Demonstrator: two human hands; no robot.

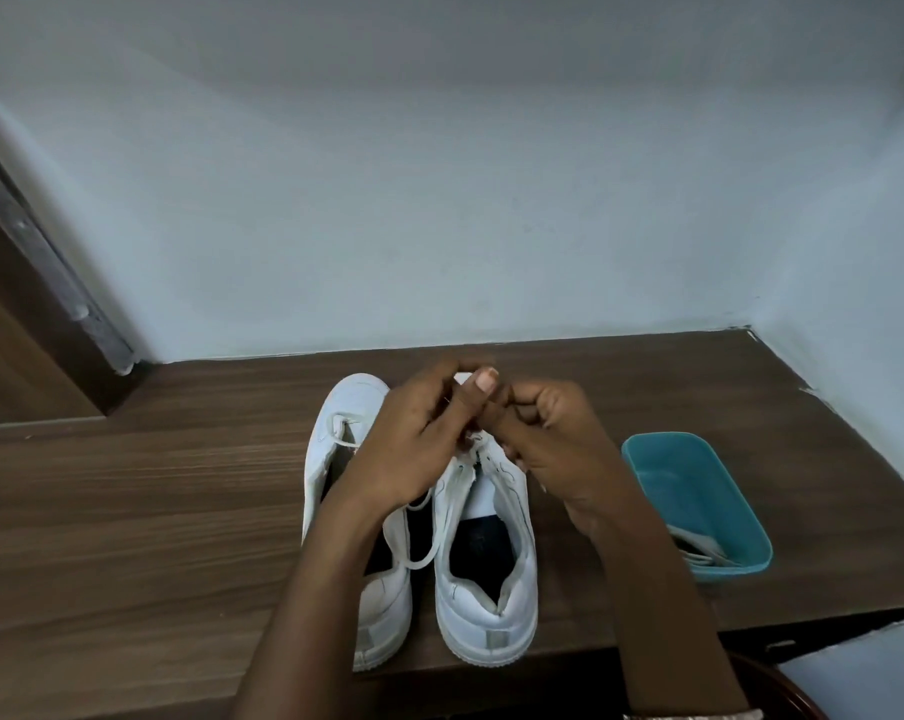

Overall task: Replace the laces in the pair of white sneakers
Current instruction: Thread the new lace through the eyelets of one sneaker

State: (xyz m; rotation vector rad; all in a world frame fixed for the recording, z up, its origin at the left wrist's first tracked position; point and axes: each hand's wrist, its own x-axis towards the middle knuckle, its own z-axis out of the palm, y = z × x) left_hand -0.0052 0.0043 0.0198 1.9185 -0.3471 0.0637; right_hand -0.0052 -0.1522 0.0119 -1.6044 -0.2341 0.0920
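White sneakers (338, 459) stand just left of teal tray (663, 437), loose lace (423, 556) between them. Left hand (419, 439), right hand (559, 433) meet above sneaker nearer tray (491, 605), fingers curled close; whether pinching lace cannot tell

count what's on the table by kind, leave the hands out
white sneakers: 2, left sneaker and right sneaker
teal tub: 1
white lace trailing between the sneakers: 1
whitish bundle in the tub: 1, strands too blurred to count
total: 5
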